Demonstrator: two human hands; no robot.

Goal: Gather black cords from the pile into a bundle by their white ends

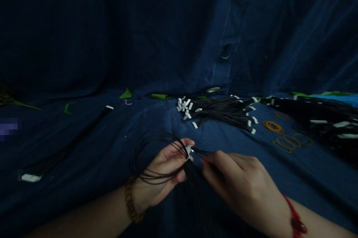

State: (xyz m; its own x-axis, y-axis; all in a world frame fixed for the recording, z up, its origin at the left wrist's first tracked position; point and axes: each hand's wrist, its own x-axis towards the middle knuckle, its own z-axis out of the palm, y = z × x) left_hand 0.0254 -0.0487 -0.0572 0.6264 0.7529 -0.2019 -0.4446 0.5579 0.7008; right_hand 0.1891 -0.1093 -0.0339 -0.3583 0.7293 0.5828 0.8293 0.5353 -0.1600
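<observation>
My left hand [165, 169], with a beaded bracelet at the wrist, is closed on a white connector [189, 151]. Thin black wires [137, 156] loop out from the connector over the back of this hand, and more hang down below it. To its right, my right hand [240, 178], wearing a red cord bracelet, pinches a few black wires [201, 152] that run from the connector. My right fingertips are a short way apart from the connector. How the wire ends sit in the connector is too small to tell.
Behind my hands lies a bundle of black cables [220, 109] with white connectors. Another cable [75, 141] stretches out on the left. Orange rubber bands [274, 127] lie at right, near a darker cable pile [330, 115]. Blue cloth [112, 36] hangs at the back.
</observation>
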